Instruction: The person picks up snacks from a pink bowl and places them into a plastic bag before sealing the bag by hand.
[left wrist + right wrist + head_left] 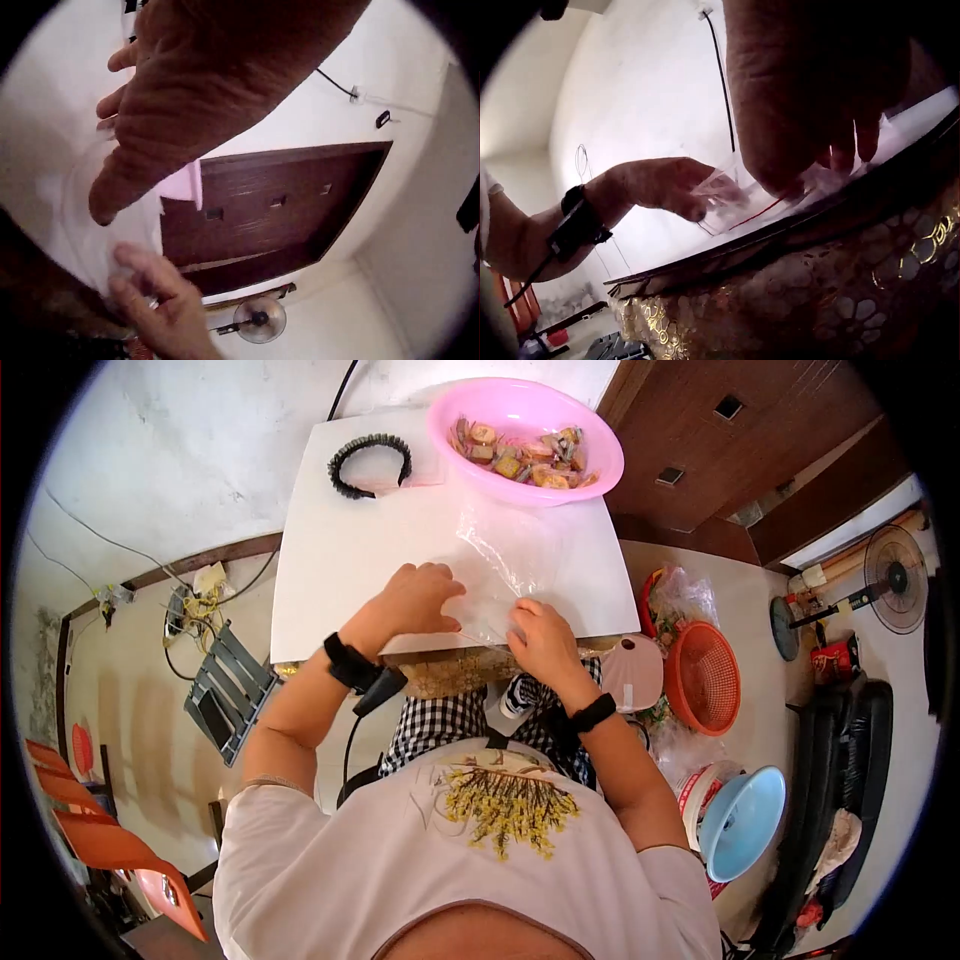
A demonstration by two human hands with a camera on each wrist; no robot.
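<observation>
A clear plastic bag (500, 555) lies on the white tabletop (340, 560), its near end by the table's front edge. The right hand (545, 645) pinches that end between thumb and fingers; in the right wrist view the thin plastic (761, 214) bunches under this hand (817, 97). To its left, the left hand (420, 600) rests over the bag with fingers spread and slightly bent, also seen in the left wrist view (187, 97). A pink basin (440, 435) with several wrapped snacks (510, 465) stands at the back right, a black headband (337, 470) at the back left.
Patterned cloth (440, 672) hangs below the table's front edge. Right of the table are a pink cap (633, 672), an orange basket (705, 680), a blue basin (742, 825) and a fan (895, 580). A folded grey chair (235, 680) lies on the left.
</observation>
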